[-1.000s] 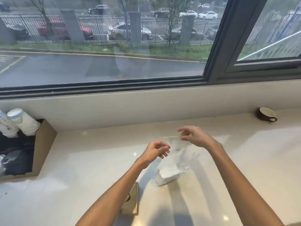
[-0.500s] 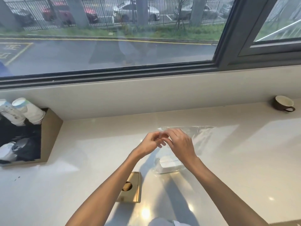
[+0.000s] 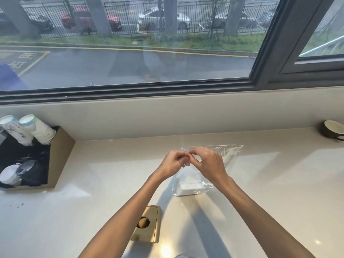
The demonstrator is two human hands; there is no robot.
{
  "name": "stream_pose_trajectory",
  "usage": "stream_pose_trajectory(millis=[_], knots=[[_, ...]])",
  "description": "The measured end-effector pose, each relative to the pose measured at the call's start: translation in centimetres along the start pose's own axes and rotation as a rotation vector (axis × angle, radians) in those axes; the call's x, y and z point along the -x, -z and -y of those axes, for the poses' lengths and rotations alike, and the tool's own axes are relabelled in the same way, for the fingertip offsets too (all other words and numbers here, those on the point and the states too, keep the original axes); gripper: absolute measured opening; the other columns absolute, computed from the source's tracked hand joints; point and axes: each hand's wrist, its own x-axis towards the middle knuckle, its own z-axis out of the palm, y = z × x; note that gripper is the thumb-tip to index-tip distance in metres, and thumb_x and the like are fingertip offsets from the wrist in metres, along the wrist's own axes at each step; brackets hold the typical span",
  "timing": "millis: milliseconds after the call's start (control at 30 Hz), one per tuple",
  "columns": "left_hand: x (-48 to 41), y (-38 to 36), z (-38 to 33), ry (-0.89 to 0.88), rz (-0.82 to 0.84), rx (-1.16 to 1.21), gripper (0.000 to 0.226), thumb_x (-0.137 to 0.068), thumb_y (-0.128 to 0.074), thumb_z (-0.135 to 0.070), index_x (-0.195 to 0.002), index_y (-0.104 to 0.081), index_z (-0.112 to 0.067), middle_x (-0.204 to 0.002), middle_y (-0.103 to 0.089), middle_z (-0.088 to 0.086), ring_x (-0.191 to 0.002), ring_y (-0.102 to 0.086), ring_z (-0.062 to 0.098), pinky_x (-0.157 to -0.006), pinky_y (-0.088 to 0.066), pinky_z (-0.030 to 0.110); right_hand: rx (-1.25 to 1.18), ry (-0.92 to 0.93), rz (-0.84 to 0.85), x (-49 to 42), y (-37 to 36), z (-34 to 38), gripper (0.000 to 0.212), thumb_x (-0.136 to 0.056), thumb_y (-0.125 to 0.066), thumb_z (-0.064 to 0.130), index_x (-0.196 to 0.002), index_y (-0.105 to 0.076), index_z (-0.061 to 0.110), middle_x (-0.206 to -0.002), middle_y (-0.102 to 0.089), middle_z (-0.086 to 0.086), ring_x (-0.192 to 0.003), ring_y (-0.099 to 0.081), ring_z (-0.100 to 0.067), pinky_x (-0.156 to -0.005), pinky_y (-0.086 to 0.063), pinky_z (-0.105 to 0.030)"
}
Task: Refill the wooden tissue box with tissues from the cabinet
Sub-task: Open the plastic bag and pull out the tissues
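Observation:
A clear plastic bag [image 3: 228,152] stands on the pale counter [image 3: 270,192], with a white stack of tissues [image 3: 189,189] in its bottom. My left hand [image 3: 172,164] and my right hand [image 3: 209,163] meet at the bag's top left corner, fingertips pinching the plastic edge between them. The wooden tissue box [image 3: 151,223] lies flat nearer to me, its round opening facing up, partly hidden under my left forearm.
A cardboard organiser [image 3: 59,155] at the left holds stacked paper cups [image 3: 35,130] and lids. A dark mug [image 3: 333,129] sits at the far right by the wall. The window sill wall runs behind the counter.
My hands were apart a second ago, the right one lifting the bag; they have come together at the bag's top edge. The camera has tilted down, bringing the wooden box further into view.

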Motion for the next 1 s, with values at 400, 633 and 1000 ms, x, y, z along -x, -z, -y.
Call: stream_pose_trajectory(millis=[400, 633, 1000], knots=[[-0.8, -0.1, -1.4, -0.045, 0.018, 0.057, 0.024, -0.095, -0.054, -0.008, -0.088, -0.073, -0.022, -0.075, -0.068, -0.006, -0.074, -0.058, 0.012, -0.073, -0.048, 0.025, -0.442, -0.283, 0.047, -1.1, 1.8, -0.8, 0.004, -0.084, -0.072, 0.025, -0.086, -0.076, 0.023, -0.081, -0.075, 0.015, -0.084, -0.07, 0.002, -0.071, -0.059, -0.028], [-0.6, 0.5, -0.4, 0.036, -0.031, 0.066, 0.025, -0.095, -0.052, -0.008, -0.111, -0.071, -0.009, -0.091, -0.072, 0.003, -0.078, -0.065, 0.011, -0.075, -0.052, 0.024, -0.472, -0.373, -0.062, -2.2, 4.0, -1.3, 0.005, -0.088, -0.067, 0.022, -0.083, -0.067, 0.022, -0.08, -0.07, 0.011, -0.081, -0.069, -0.005, -0.057, -0.06, -0.04], [-0.5, 0.7, -0.3, -0.013, -0.051, 0.011, 0.025, -0.101, -0.048, -0.024, -0.099, -0.069, -0.01, -0.087, -0.07, 0.005, -0.076, -0.065, 0.013, -0.067, -0.05, 0.026, 0.103, -0.119, -0.062, 0.7, -0.1, -0.6, 0.033, -0.088, -0.066, 0.047, -0.115, -0.062, 0.028, -0.113, -0.059, 0.012, -0.101, -0.059, -0.012, -0.057, -0.053, -0.031]])
